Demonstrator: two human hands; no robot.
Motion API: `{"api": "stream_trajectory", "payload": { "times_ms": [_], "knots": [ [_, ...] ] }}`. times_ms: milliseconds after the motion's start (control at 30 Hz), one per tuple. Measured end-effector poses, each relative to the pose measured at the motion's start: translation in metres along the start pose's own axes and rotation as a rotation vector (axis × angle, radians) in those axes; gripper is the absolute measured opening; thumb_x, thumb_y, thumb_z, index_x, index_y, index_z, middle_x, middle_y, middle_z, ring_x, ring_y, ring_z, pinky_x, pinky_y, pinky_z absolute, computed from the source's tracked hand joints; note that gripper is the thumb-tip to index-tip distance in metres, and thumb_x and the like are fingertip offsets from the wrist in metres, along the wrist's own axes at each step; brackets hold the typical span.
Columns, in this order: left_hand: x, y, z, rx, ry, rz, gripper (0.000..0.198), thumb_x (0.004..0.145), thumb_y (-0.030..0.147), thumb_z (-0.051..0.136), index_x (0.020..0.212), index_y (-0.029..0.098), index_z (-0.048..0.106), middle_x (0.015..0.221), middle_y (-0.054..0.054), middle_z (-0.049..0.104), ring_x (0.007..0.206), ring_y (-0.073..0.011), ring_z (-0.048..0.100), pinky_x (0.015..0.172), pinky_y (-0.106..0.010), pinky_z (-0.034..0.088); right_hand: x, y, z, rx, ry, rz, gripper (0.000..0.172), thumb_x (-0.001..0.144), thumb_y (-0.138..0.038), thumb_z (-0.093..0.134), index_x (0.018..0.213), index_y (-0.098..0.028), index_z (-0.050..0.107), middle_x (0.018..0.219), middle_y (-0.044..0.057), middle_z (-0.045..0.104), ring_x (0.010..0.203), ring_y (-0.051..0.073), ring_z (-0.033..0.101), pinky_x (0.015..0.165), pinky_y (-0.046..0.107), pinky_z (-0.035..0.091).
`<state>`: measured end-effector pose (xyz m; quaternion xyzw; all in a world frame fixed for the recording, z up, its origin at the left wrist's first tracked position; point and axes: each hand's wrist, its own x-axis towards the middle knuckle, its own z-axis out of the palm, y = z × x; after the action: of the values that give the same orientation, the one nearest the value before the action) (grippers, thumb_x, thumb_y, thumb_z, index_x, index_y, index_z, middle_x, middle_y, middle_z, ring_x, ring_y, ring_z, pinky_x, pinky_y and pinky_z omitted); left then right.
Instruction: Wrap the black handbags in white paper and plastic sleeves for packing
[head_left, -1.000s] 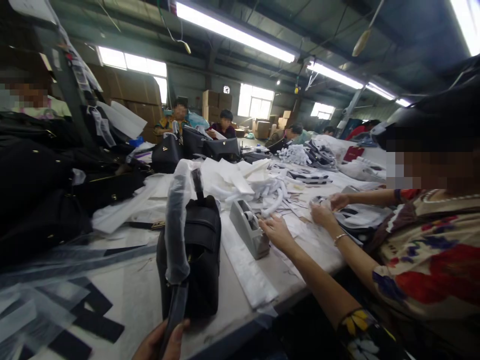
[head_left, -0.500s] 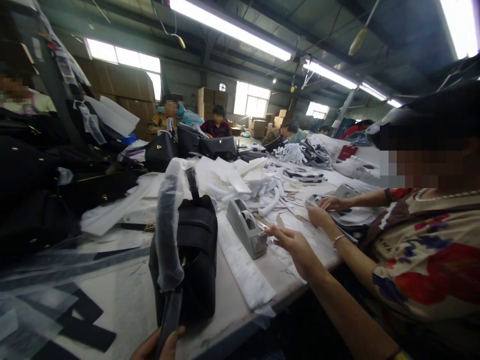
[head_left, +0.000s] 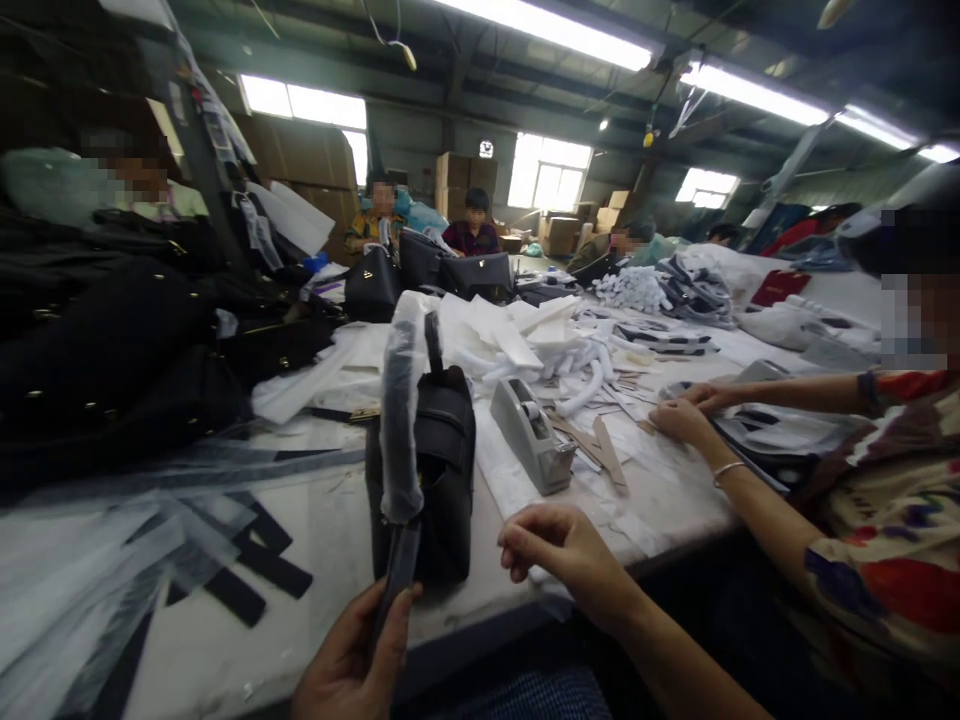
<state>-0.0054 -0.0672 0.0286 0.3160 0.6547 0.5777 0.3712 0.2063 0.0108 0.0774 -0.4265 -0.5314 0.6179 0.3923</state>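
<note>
A black handbag [head_left: 442,440] stands on the table in front of me, its upright handle [head_left: 401,400] wrapped in clear or whitish film. Below the wrapped part, a dark strap [head_left: 401,565] runs down toward me. My left hand [head_left: 356,650] is closed on this strap, between thumb and fingers. To the right of the bag, my right hand [head_left: 559,550] hovers at the table's front edge. Its fingers are curled into a pinch, and what they hold, if anything, is too small to make out. Just beyond it stands a grey tape dispenser [head_left: 532,440].
Black handbags [head_left: 112,340] are piled at the left, near dark strips and translucent film [head_left: 127,540]. White padding sheets [head_left: 495,330] lie behind the bag. Brown card strips [head_left: 607,455] are beside the dispenser. A co-worker's hands [head_left: 682,410] work at the right; other people sit farther back.
My right hand has moved from the tape dispenser's front end toward me, its fingers now curled. My left hand still grips the strap. The view has turned left.
</note>
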Motion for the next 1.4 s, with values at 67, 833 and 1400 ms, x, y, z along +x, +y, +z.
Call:
{"api": "stream_trajectory", "payload": {
  "times_ms": [67,833,1400],
  "knots": [
    [-0.001,0.003,-0.001,0.003,-0.013,-0.01,0.05,0.066,0.061,0.078,0.095,0.02,0.077,0.097,-0.006,0.078,0.097,-0.0277,0.071,0.09,-0.032,0.054,-0.001,-0.007,0.031,0.014,-0.139,0.007,0.032,0.08,-0.045,0.077,0.08,-0.013,0.075,0.067,0.004,0.072,0.056,0.01,0.063,0.058,0.021,0.051],
    [-0.008,0.017,-0.009,-0.325,-0.381,-0.335,0.049,0.073,0.063,0.074,0.073,0.015,0.062,0.056,0.007,0.047,0.037,0.0008,0.02,0.036,-0.014,0.015,0.018,0.0,0.064,-0.278,-0.309,-0.051,0.021,0.094,-0.027,0.061,0.1,-0.018,0.079,0.077,0.001,0.071,0.069,0.012,0.065,0.067,0.021,0.05],
    [-0.007,0.022,-0.01,-0.355,-0.483,-0.431,0.049,0.073,0.063,0.074,0.078,0.015,0.063,0.053,0.008,0.045,0.037,0.0013,0.015,0.035,-0.014,0.01,0.008,0.015,0.092,-0.307,-0.064,-0.185,0.02,0.093,-0.022,0.055,0.089,-0.016,0.073,0.078,0.001,0.069,0.075,0.015,0.063,0.07,0.022,0.048]
  ]
}}
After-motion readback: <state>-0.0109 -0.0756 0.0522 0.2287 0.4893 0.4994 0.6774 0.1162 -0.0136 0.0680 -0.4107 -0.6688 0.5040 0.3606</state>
